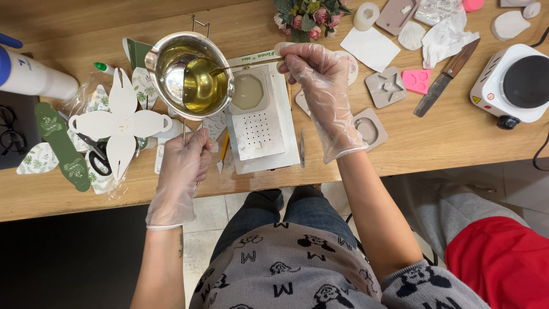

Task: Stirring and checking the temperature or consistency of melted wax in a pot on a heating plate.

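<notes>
Head view, landmark = white scale (260,134) at bench (446,143) centre.

Left hand (182,166), gloved, grip closed on wire handle of steel melting pot (191,71); pot held above bench, just left of scale, tilted, yellow liquid wax pooled inside.

Right hand (320,80), gloved, grip pinched on thin stirring stick (246,64); stick runs left over top of scale, tip in the wax.

Octagonal mould (247,91) on scale platform, pale fill inside.

Left of scale: white paper cutouts (120,123), leaf-print pieces, scissors (97,157), white bottle (34,77).

Right of scale: grey silicone moulds (384,86), pink mould (416,80), knife (446,77), white hotplate (514,83) far right.

Above scale: small flower bunch (306,16).
</notes>
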